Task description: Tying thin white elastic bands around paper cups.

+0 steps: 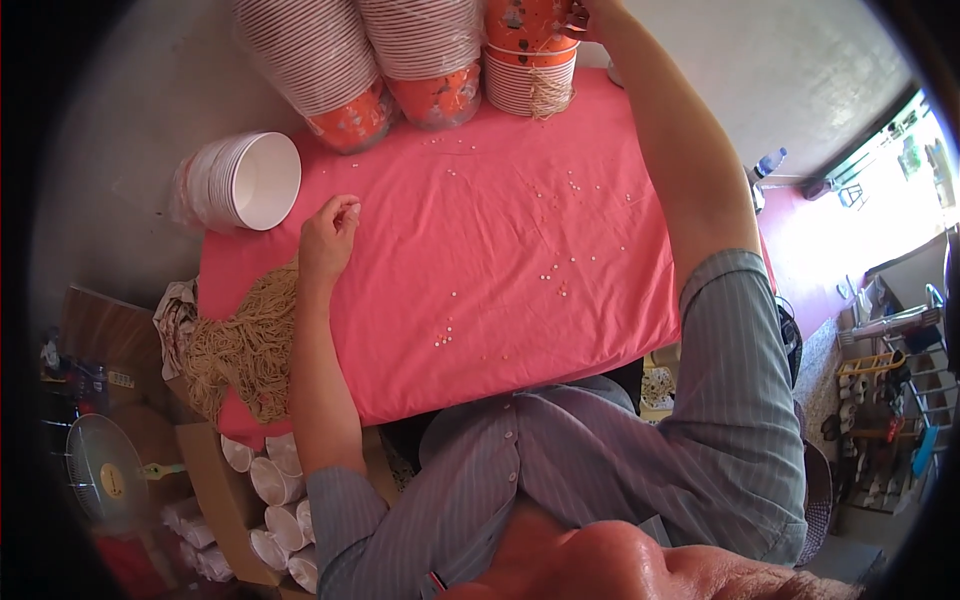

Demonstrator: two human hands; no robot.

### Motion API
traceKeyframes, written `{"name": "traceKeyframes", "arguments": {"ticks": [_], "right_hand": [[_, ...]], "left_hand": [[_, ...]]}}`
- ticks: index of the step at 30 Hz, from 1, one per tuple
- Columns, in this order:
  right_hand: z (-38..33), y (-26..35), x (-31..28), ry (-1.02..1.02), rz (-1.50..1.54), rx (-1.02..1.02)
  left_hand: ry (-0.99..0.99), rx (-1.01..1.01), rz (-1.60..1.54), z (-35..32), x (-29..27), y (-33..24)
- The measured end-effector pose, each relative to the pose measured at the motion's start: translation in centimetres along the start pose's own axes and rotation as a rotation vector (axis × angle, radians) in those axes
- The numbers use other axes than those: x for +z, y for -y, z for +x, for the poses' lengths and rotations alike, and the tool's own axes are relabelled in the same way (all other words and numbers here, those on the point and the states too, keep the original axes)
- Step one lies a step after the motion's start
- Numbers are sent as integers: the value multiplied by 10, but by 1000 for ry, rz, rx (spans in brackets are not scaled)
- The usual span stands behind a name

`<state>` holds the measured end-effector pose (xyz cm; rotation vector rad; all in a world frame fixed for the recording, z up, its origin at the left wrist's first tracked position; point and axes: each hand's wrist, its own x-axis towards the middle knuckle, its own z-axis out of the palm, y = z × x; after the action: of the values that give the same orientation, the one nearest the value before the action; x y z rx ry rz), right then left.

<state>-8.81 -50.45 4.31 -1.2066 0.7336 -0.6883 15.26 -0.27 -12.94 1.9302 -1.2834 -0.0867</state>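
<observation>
Beads (560, 268), tiny and pale, lie scattered over the pink cloth (480, 330), most of them to the right of the left hand's fingertips and well short of the right hand's. Far out to the left of everything, low down, a small fan (100, 470) sits beside a cardboard box (205, 480) packed with white cups (275, 480). Above that, just behind the left wrist, a tangled heap of tan string (245, 345) spills off the cloth's edge. A sideways stack of white paper bowls (245, 180) lies up and to the left of the left fingers, apart from them. Now the left hand (328, 235): it rests on the cloth, fingers curled in and fingertips pinched together, though whether a bead sits in the pinch is too small to tell. Beyond the fingertips, at the far edge, tall sleeves of orange-bottomed paper bowls (400, 60) lean in a row. Over to the right, the right hand (590, 15) reaches up to the top of an orange bowl stack (530, 60) tied with string; its fingers are cut off by the frame's edge, so their grip cannot be made out. Further right, a plastic bottle (770, 162) stands on the floor.
</observation>
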Motion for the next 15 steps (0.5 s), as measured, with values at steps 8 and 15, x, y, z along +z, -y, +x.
{"name": "traceKeyframes", "arguments": {"ticks": [8, 15], "right_hand": [[2, -14, 3, -222, -11, 5], [-8, -18, -6, -21, 24, 2]], "left_hand": [[6, -14, -29, -1, 0, 0], [19, -15, -23, 1, 1, -1]]}}
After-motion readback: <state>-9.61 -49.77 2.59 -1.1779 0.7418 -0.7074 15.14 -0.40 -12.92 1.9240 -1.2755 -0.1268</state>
